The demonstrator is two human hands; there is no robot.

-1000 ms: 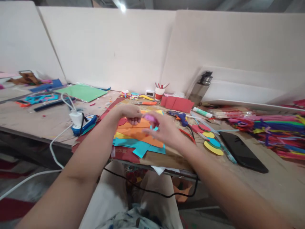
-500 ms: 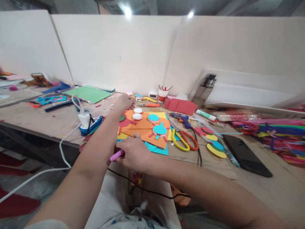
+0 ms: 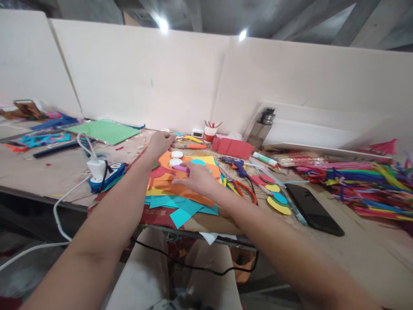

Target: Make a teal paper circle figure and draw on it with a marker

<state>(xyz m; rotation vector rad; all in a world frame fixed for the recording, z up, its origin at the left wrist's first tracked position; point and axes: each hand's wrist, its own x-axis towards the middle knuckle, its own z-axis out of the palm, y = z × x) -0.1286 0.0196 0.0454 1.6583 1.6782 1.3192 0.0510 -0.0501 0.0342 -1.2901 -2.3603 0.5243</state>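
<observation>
My right hand (image 3: 198,177) is closed round a short purple pen-like stick (image 3: 181,168), above the orange paper (image 3: 201,197) and round pieces. White round lids (image 3: 176,154) lie just beyond it, and a blue-topped one (image 3: 198,162) is partly hidden behind the hand. My left hand (image 3: 161,143) reaches to the far side of the table, its fingers loosely bent and seemingly apart. It is close to a small blue-topped lid (image 3: 177,134) near the wall. Cyan paper strips (image 3: 185,212) stick out below the orange sheets.
Orange-handled scissors (image 3: 245,191), a blue glue gun (image 3: 238,165) and coloured discs (image 3: 279,202) lie to the right, beside a black phone (image 3: 314,209). Bundled pipe cleaners (image 3: 364,185) fill the right side. A power strip (image 3: 106,175) with trailing cables sits at left.
My right hand, with the purple stick, has moved forward from the near table edge to above the orange paper. My left hand stays reached out at the back. The view has shifted.
</observation>
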